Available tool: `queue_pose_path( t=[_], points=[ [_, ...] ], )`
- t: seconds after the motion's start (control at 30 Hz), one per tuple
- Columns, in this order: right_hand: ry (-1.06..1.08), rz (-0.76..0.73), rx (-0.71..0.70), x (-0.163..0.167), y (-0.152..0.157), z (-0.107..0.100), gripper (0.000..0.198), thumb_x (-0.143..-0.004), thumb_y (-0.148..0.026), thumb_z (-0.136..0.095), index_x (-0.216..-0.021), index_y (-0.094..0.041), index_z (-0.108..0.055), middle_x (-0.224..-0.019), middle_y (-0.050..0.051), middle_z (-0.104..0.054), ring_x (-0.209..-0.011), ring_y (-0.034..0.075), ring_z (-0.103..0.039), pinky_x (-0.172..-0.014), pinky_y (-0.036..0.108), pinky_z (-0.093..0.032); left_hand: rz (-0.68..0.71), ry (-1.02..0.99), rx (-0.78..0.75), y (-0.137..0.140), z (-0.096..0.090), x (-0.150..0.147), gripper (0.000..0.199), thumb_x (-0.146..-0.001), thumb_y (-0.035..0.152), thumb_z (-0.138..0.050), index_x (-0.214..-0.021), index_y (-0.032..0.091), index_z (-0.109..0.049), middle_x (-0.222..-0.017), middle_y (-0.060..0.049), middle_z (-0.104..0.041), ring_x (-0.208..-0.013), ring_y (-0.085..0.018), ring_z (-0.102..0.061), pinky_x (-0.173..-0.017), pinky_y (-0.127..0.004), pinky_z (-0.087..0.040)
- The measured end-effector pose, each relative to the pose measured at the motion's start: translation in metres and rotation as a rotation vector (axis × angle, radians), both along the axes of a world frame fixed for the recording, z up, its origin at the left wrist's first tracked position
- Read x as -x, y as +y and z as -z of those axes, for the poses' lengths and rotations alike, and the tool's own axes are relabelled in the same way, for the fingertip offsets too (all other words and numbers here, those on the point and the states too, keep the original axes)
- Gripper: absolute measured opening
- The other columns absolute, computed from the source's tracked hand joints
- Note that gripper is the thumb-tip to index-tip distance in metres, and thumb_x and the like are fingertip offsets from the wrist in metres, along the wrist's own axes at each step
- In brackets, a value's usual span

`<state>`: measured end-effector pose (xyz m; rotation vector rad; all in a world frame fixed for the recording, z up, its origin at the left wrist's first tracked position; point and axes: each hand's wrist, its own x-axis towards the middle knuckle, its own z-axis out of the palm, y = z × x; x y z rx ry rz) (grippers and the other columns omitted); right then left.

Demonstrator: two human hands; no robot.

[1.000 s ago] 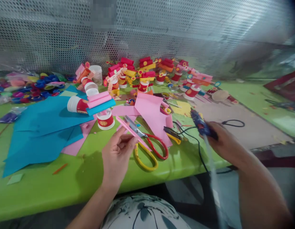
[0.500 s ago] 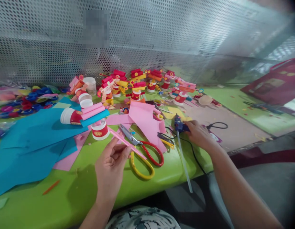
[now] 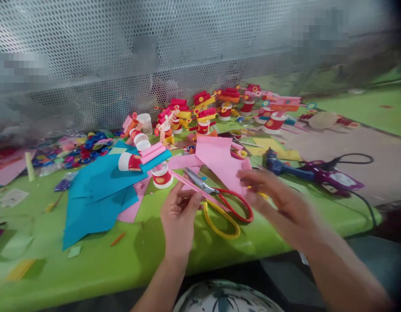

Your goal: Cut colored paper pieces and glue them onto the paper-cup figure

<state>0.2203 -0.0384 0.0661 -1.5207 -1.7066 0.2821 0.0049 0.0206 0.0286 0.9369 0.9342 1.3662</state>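
My left hand (image 3: 179, 212) pinches a narrow pink paper strip (image 3: 178, 177) between thumb and fingers. Beneath the strip lies a pair of scissors (image 3: 235, 206) with one red and one yellow handle loop, its blades pointing away to the left. My right hand (image 3: 283, 208), a little blurred, hovers right of the scissors with fingers apart and nothing visible in it. Beyond it a dark blue glue gun (image 3: 278, 166) rests on the table. A small red-and-white cup (image 3: 162, 177) carrying pink and blue paper rolls (image 3: 155, 157) stands just past my left hand.
Pink paper (image 3: 216, 156) and blue sheets (image 3: 96, 203) cover parts of the green table (image 3: 129, 264). Several finished-looking paper figures on cups (image 3: 203, 125) line the back, before a perforated metal panel (image 3: 106, 65). A purple box-like item (image 3: 337, 177) with a cable lies at right.
My right hand has let go of the glue gun and moved left toward the scissors. The glue gun now lies on the table. My left hand keeps the pink strip; the view has shifted.
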Motion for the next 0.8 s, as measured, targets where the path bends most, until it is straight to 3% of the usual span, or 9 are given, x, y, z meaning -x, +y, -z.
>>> queue_pose_path(
  t=[0.1,0.23,0.43,0.6,0.8],
  points=[
    [0.199,-0.076,0.052,0.046,0.008,0.007,0.052,-0.094,-0.053,-0.076,-0.139,-0.029,-0.066,-0.130,0.009,-0.077,-0.113,0.029,-0.076,-0.094,0.042,-0.065,0.003,0.004,-0.014,0.003,-0.003,0.000,0.046,-0.080,0.037,-0.093,-0.121,0.021,-0.079,-0.088,-0.002,-0.081,-0.080,-0.016,-0.077,-0.071,-0.025,-0.063],
    [0.340,-0.050,0.043,0.071,0.028,0.009,0.029,-0.090,-0.040,-0.079,-0.116,-0.027,-0.076,-0.113,0.006,-0.080,-0.104,0.027,-0.077,-0.091,0.039,-0.065,0.029,0.018,-0.038,0.010,-0.019,0.001,0.045,-0.077,0.031,-0.094,-0.118,0.020,-0.078,-0.086,-0.002,-0.080,-0.080,-0.016,-0.075,-0.074,-0.026,-0.061],
    [0.497,0.014,-0.116,0.068,0.048,0.011,0.017,-0.093,-0.041,-0.076,-0.101,-0.026,-0.077,-0.095,0.004,-0.080,-0.089,0.024,-0.075,-0.080,0.034,-0.062,0.179,0.079,-0.079,0.031,-0.040,-0.005,0.037,-0.073,0.030,-0.095,-0.104,0.018,-0.078,-0.082,-0.001,-0.079,-0.070,-0.013,-0.070,-0.067,-0.023,-0.056],
    [0.406,0.043,-0.187,0.061,0.055,0.019,0.012,-0.093,-0.037,-0.075,-0.099,-0.027,-0.076,-0.093,0.003,-0.080,-0.084,0.023,-0.074,-0.077,0.035,-0.060,0.194,0.083,-0.047,0.042,-0.035,-0.012,0.036,-0.070,0.032,-0.097,-0.097,0.017,-0.080,-0.083,-0.003,-0.080,-0.071,-0.013,-0.070,-0.068,-0.023,-0.056],
    [0.419,0.079,-0.172,0.057,0.053,0.025,0.009,-0.092,-0.035,-0.072,-0.089,-0.027,-0.074,-0.086,0.002,-0.079,-0.079,0.022,-0.074,-0.070,0.032,-0.059,0.196,0.100,-0.060,0.040,-0.026,-0.008,0.034,-0.070,0.032,-0.099,-0.096,0.017,-0.083,-0.085,-0.005,-0.084,-0.074,-0.012,-0.072,-0.072,-0.023,-0.057]
  ],
)
